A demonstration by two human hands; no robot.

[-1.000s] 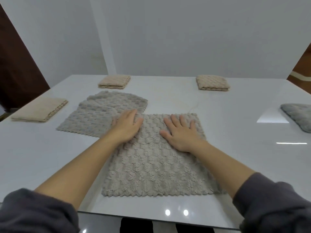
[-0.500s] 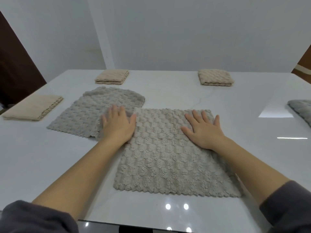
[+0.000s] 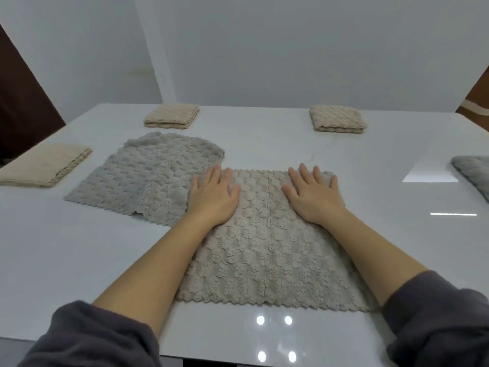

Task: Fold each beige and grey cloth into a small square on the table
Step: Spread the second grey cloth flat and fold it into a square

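Both my hands lie flat, fingers spread, on the far half of a beige cloth laid open on the white worktop. My left hand presses near the cloth's far left corner and my right hand near its far right corner; neither grip has closed on anything, palms simply resting on the pile.

The cloth stretches from under my palms back toward me, its scalloped near edge lying close to the worktop's front edge. It looks roughly square, so I judge neither axis clearly longer. Each hand is nearest its own far corner, and the near edge lies behind both wrists, toward my body. The first fold, as I judge it, turns on that: either the far edge comes toward me or the near edge goes up to meet my fingers.

Just beside my left hand, touching or slightly under the beige cloth's left edge, a grey cloth lies unfolded and a little rumpled. Folded beige squares sit at the far left, far right and left edge of the worktop. Another grey cloth shows at the right, partly cut off by the frame.
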